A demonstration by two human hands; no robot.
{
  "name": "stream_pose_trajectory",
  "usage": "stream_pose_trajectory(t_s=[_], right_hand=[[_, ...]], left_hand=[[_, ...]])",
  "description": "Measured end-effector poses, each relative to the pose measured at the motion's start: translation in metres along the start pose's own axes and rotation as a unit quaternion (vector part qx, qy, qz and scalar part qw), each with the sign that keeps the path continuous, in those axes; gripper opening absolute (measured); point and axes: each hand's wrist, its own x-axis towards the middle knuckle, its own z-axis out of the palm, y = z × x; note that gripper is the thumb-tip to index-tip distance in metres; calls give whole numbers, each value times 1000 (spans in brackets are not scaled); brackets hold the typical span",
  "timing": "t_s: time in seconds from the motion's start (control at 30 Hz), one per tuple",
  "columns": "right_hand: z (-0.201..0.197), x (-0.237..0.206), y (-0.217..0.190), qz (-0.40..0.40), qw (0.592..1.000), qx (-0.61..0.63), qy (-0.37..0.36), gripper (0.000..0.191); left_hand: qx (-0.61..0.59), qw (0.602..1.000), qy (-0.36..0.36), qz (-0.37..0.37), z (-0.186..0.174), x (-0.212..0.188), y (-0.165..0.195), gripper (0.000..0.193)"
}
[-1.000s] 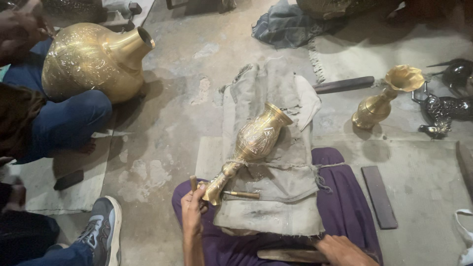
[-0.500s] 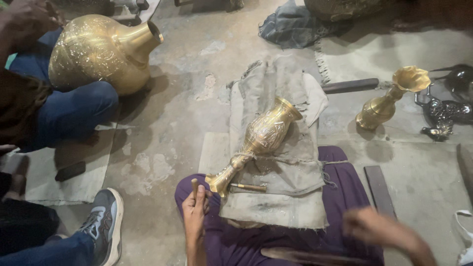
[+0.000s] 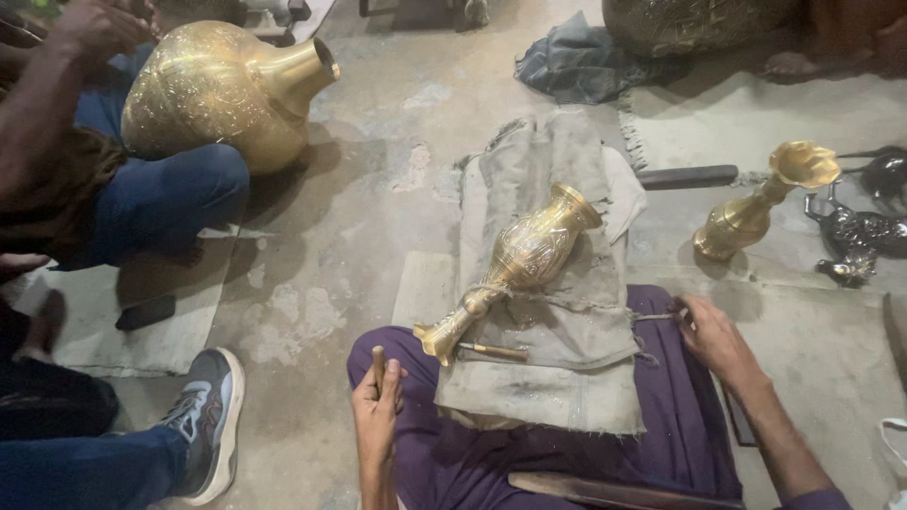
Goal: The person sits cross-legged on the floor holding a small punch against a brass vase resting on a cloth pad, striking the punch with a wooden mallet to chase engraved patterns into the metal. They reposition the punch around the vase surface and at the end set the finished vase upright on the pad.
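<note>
1. Vase [image 3: 531,253] first: an engraved brass one lies on its side on a grey padded cloth [image 3: 557,349] across the person's purple-clad lap [image 3: 661,416], mouth pointing away, foot close to the body, a cord tied round its narrow stem.
2. Left hand [image 3: 376,416] sits just beside the foot, fingers wrapped tight round a short wooden stick [image 3: 379,364] held upright. A thin metal tool [image 3: 493,351] lies on the cloth under the foot, untouched.
3. Right hand [image 3: 716,338] is out at the cloth's right edge, fingers curled over something small; whether that grip truly pinches it, I cannot tell.
4. Progress, as I judge it: the body already carries dense pattern and shine, so much of the engraving looks done. With neither hand on the vase, no stroke is under way.
5. Second brass vase [image 3: 756,212] stands upright to the right, well apart, near dark metal pieces [image 3: 864,236].
6. Left side: a seated co-worker in blue jeans [image 3: 161,198] steadies a large brass pot [image 3: 222,94]; a grey sneaker [image 3: 210,416] shows below.
7. Floor [image 3: 359,236] is bare, stained concrete with mats, a crumpled grey rag [image 3: 576,61] and a dark bar [image 3: 685,177]. Everyone works seated on the ground.
</note>
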Motion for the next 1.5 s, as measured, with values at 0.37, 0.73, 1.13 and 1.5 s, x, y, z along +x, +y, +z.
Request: stream_pose_trajectory(t_s=[0.37,0.73,1.13,1.5], right_hand=[[8,25,-3,-57,997,-43,32,30],[5,72,-45,-53,969,207,121,33],[6,27,-8,19,962,221,-158,53],[-23,1,31,-25,887,381,-260,49]], left_hand=[[308,905,-203,212,49,-38,12,24],[459,741,-297,390,85,-23,-6,32],[464,752,-278,377,91,-17,-1,43],[512,740,-296,318,96,-13,7,31]])
